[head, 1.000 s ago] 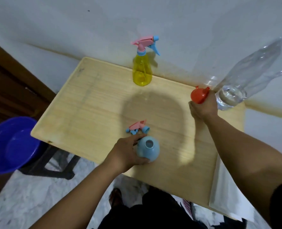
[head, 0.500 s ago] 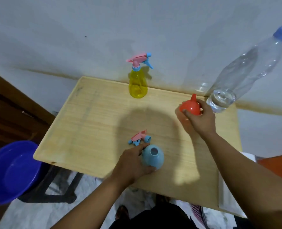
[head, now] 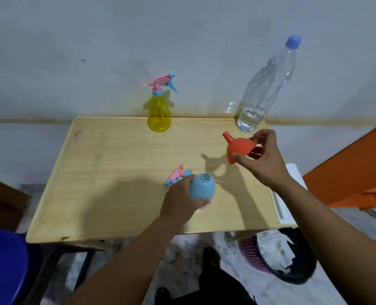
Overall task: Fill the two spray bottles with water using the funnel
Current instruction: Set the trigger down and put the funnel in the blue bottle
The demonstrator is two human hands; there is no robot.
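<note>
Holding the open blue spray bottle in the left hand grip on the wooden surface, right hand pinching the orange funnel up and right of that grip, loose trigger head just behind, yellow spray bottle and water bottle far beyond.

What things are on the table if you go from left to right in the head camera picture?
Yellow spray bottle → loose sprayer top → blue bottle in the left hand → red funnel in the right hand → water bottle.
</note>
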